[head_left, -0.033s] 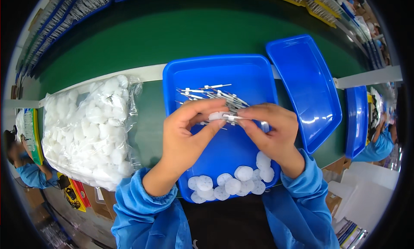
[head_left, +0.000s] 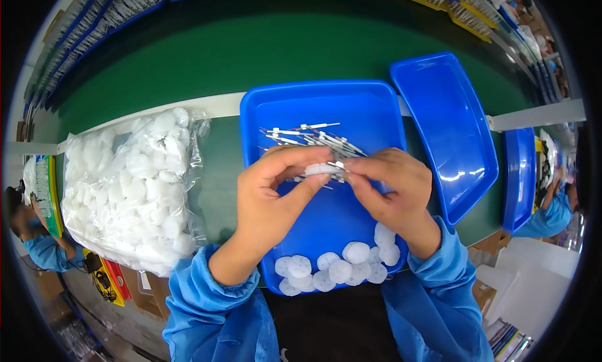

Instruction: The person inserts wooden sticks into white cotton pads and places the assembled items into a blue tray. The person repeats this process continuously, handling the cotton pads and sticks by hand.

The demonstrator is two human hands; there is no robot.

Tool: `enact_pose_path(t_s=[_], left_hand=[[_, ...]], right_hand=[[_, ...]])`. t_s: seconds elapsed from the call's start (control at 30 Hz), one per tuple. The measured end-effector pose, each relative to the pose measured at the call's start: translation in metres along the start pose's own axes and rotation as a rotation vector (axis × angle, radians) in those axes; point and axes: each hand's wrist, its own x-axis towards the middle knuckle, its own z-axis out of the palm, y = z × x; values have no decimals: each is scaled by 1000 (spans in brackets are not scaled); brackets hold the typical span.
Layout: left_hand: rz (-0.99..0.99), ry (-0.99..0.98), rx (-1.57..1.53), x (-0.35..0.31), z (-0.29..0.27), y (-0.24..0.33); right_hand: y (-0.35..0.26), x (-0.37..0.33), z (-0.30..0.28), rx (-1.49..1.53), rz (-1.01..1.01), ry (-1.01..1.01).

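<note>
My left hand [head_left: 273,189] pinches a small white round disc [head_left: 317,169] between thumb and fingers, seen nearly edge-on. Against its right side, my right hand [head_left: 395,183] holds a thin white piece [head_left: 339,166] with its fingertips; most of that piece is covered by the fingers. Both hands are over a blue tray [head_left: 326,215]. Behind the fingers lies a loose pile of thin white sticks with wire-like ends [head_left: 313,135]. Several translucent, speckled white discs [head_left: 340,271] overlap along the tray's near edge.
To the left rests a clear plastic bag full of white discs [head_left: 135,193]. A second blue tray [head_left: 448,136] sits at the right on the green table [head_left: 251,48]. Farther right are stacked blue trays [head_left: 519,177] and another person's blue sleeve [head_left: 549,215].
My right fingertips and the thin piece in them have shifted slightly against the disc. The whole view has moved a little; the tray, pile and bag lie as before.
</note>
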Motion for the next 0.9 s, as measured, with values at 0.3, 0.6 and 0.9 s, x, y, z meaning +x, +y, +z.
enact_pose_path(t_s=[0.3, 0.6, 0.9], left_hand=[[-8, 70, -78, 0, 2, 8], [152, 79, 196, 2, 0, 3], [348, -23, 623, 6, 1, 12]], right_hand=[[-1, -7, 10, 33, -8, 59], [-5, -13, 7, 96, 198, 35], [-2, -15, 15, 144, 297, 9]])
